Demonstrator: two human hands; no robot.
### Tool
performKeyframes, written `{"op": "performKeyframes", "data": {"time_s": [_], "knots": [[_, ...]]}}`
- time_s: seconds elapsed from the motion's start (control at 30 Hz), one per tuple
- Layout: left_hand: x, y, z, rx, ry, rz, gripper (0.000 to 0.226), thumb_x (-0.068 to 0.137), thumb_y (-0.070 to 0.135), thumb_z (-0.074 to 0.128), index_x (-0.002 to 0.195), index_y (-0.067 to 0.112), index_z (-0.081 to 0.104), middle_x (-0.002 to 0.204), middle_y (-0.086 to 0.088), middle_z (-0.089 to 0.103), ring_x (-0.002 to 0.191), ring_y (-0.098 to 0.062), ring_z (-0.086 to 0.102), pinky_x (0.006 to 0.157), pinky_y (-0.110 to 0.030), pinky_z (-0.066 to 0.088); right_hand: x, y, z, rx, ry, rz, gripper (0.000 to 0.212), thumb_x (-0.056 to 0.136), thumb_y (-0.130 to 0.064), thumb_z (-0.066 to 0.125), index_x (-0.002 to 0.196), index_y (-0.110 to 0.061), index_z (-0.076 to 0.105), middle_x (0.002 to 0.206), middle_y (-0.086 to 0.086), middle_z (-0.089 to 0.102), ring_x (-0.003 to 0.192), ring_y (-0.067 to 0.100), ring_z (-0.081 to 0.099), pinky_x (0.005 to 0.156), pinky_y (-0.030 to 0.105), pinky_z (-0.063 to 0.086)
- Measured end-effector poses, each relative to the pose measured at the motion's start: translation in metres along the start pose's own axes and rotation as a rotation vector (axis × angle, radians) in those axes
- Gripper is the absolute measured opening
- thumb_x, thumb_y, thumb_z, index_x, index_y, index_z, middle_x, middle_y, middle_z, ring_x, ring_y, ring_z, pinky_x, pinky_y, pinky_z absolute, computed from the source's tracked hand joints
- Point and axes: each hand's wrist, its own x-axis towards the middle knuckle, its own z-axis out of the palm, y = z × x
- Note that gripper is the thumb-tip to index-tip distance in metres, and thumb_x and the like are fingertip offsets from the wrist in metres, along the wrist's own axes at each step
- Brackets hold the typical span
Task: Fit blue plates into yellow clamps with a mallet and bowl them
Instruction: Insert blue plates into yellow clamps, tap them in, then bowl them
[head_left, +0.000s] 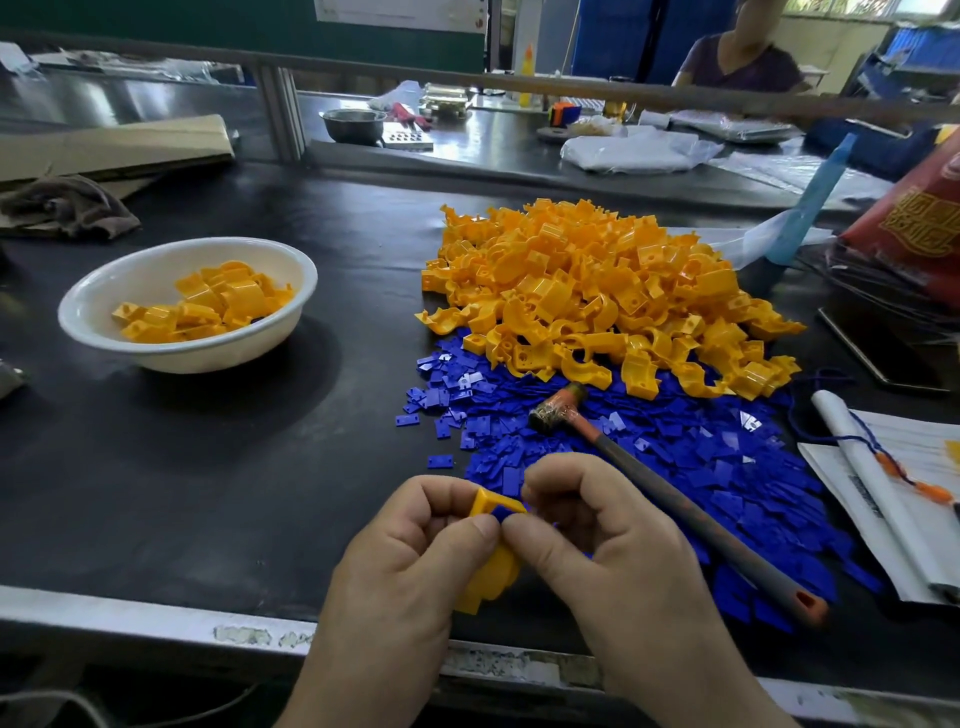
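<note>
Fingers (441, 496) of left hand (410, 566) curl round yellow clamp (488, 574), lower centre; right hand (597, 535) pinches blue plate (505, 513) at its slot. Light, stiff, slick plastic likely: grip clamp's sides, plate's edges.

I see the left grip (405, 561) holding a yellow clamp (492, 574), the right grip (597, 535) pinching a blue plate (503, 513) against it.

The left grip (415, 551) and the right grip (597, 530) are bare hands with broad, rounded fingers, creased knuckles and short thumbnails. The left forearm (363, 675) and the right forearm (691, 670) are bare too, all the way to the view's bottom edge.
</note>
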Motion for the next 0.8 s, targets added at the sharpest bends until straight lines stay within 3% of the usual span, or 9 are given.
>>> {"op": "performKeyframes", "data": {"time_s": [0.07, 0.13, 0.27, 0.47, 0.6, 0.8], "knots": [[0.0, -0.0015, -0.0008, -0.008, -0.009, 0.001, 0.035, 0.057, 0.051, 0.069, 0.086, 0.032, 0.071, 0.078, -0.005, 0.074, 0.071, -0.022, 0.071, 0.057, -0.024, 0.051, 0.0011, -0.0003, -0.0007, 0.215, -0.107, 0.107, 0.022, 0.072, -0.04, 0.071, 0.094, -0.042, 0.066, 0.091, -0.01, 0.068, 0.08, 0.008, 0.066, 0.066, 0.02, 0.055], [-0.0002, -0.0032, -0.0019, 0.003, -0.014, -0.005, 0.041, 0.056, 0.056, 0.066, 0.089, 0.032, 0.071, 0.08, -0.005, 0.074, 0.072, -0.022, 0.071, 0.058, -0.027, 0.051, 0.0023, -0.002, -0.0022, 0.283, -0.133, 0.107, 0.02, 0.071, -0.043, 0.069, 0.09, -0.037, 0.07, 0.085, -0.004, 0.07, 0.074, 0.01, 0.067, 0.064, 0.024, 0.056], [0.0002, -0.006, -0.004, 0.008, -0.023, 0.001, 0.043, 0.06, 0.057, 0.065, 0.092, 0.029, 0.072, 0.079, -0.005, 0.074, 0.069, -0.018, 0.069, 0.059, -0.029, 0.051, 0.004, -0.0016, -0.0025, 0.27, -0.142, 0.077, 0.03, 0.068, -0.053, 0.068, 0.091, -0.034, 0.07, 0.085, -0.002, 0.069, 0.074, 0.012, 0.065, 0.068, 0.032, 0.059], [0.0015, -0.0048, -0.0035, -0.03, -0.055, -0.032, 0.043, 0.061, 0.055, 0.066, 0.093, 0.027, 0.072, 0.079, -0.008, 0.074, 0.071, -0.022, 0.07, 0.061, -0.033, 0.053, 0.0035, -0.0023, -0.0028, 0.333, -0.158, 0.101, 0.03, 0.064, -0.05, 0.071, 0.089, -0.033, 0.071, 0.084, -0.002, 0.07, 0.074, 0.01, 0.065, 0.067, 0.025, 0.056], [-0.0004, -0.0056, -0.0031, -0.002, -0.063, -0.021, 0.04, 0.064, 0.057, 0.065, 0.092, 0.029, 0.072, 0.08, -0.006, 0.075, 0.071, -0.018, 0.072, 0.058, -0.022, 0.053, 0.0006, -0.0036, -0.0026, 0.364, -0.152, 0.137, 0.022, 0.069, -0.043, 0.071, 0.087, -0.03, 0.071, 0.079, 0.0, 0.069, 0.068, 0.011, 0.065, 0.062, 0.025, 0.055], [-0.0013, -0.0042, -0.0029, -0.02, -0.055, -0.018, 0.039, 0.062, 0.055, 0.065, 0.089, 0.028, 0.073, 0.077, -0.006, 0.075, 0.067, -0.015, 0.071, 0.056, -0.021, 0.052, -0.0001, -0.0091, -0.0025, 0.266, -0.153, 0.107, 0.02, 0.07, -0.046, 0.066, 0.085, -0.033, 0.069, 0.079, 0.0, 0.067, 0.068, 0.013, 0.063, 0.061, 0.028, 0.057]]}}
